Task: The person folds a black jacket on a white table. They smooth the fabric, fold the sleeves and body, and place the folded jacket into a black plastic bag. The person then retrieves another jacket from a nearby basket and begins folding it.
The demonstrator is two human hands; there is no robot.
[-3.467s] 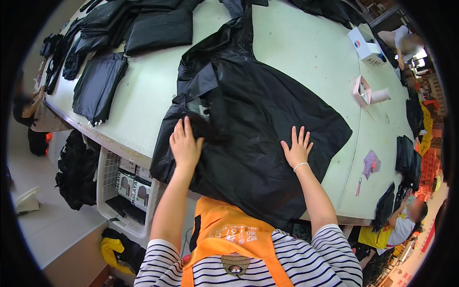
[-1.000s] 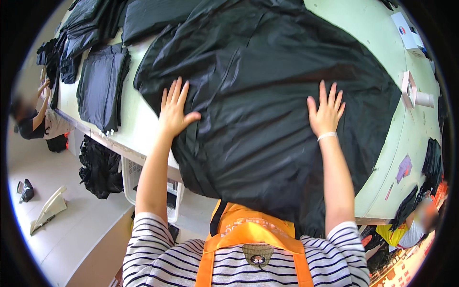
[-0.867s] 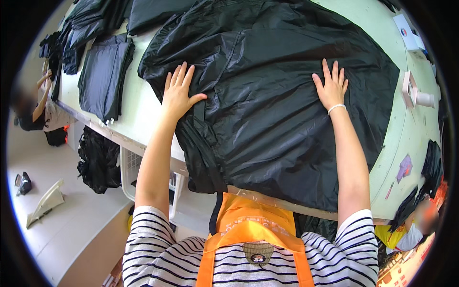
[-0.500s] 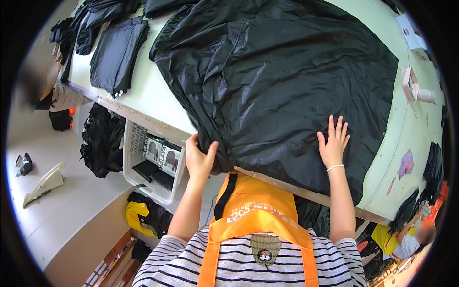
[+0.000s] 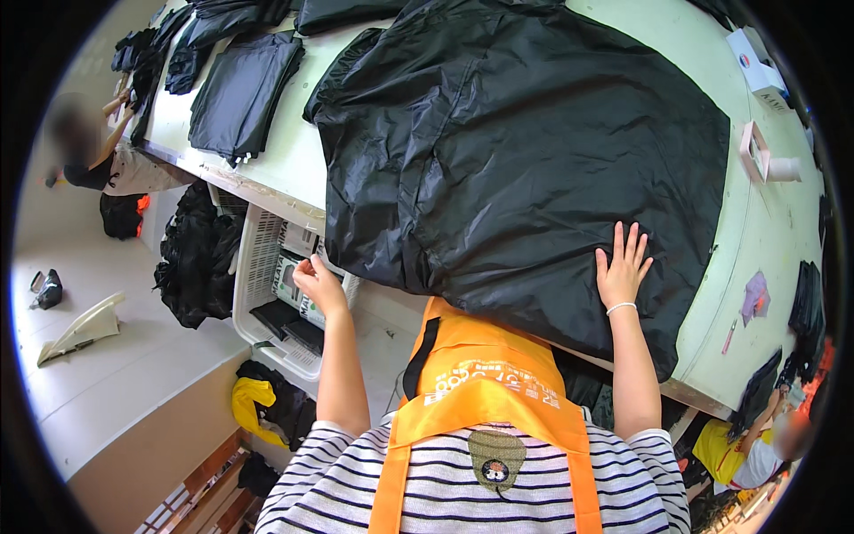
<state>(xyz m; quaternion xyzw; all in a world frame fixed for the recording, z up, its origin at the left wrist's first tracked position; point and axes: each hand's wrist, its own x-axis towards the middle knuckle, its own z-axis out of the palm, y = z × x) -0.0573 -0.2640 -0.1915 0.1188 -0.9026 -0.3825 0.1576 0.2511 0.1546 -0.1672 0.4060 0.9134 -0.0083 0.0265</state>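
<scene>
Right hand (image 5: 623, 267): flat, fingers spread, palm pressed on the near right part of the black garment (image 5: 525, 160); grasping nothing. Half a second ago it lay at about the same spot.
Left hand (image 5: 318, 283): off the table now, down past the near edge, fingers curled at the hanging left hem of the garment; whether it grips the cloth I cannot tell. A second ago it lay flat with spread fingers on the garment's left side.
Garment: spread wide over the pale green table (image 5: 285, 160), its near edge drooping over the table's near side, just above the person's orange apron (image 5: 480, 374).
Left, far: folded black pieces (image 5: 240, 89) lie on the table, apart from the big garment.
Under the table, left: a white basket (image 5: 258, 276), just beside the left hand.
Right, far: a white box (image 5: 756, 67) and a pink tape holder (image 5: 756, 151).
</scene>
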